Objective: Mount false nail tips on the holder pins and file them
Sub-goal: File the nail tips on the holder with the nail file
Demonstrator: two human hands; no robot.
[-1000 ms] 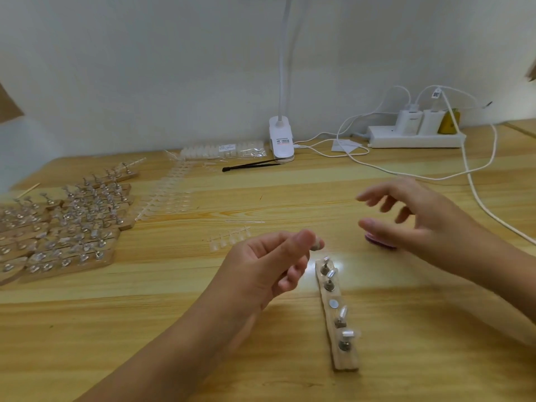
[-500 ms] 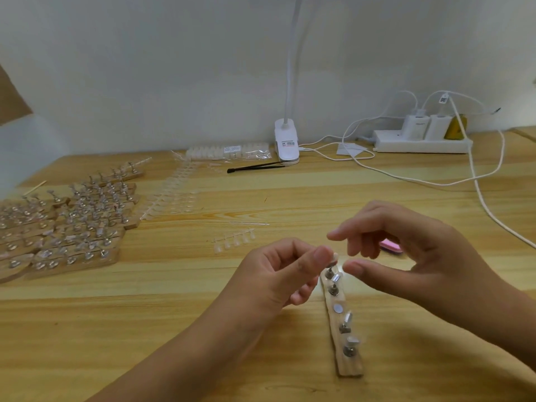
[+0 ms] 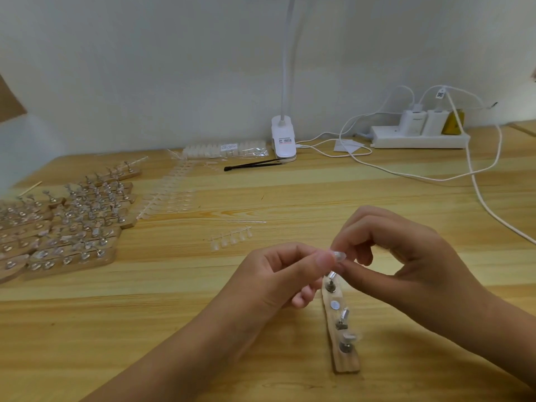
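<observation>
grip: left hand and right hand fingers both pinched the small clear plastic nail tip
holder: wooden pin strip sat just below, lengthwise toward the camera

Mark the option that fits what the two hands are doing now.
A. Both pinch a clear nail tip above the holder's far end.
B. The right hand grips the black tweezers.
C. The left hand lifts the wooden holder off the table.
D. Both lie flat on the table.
A: the left hand and the right hand meet at a clear nail tip, pinched above the far end of the wooden holder; the black tweezers lie untouched.
</observation>
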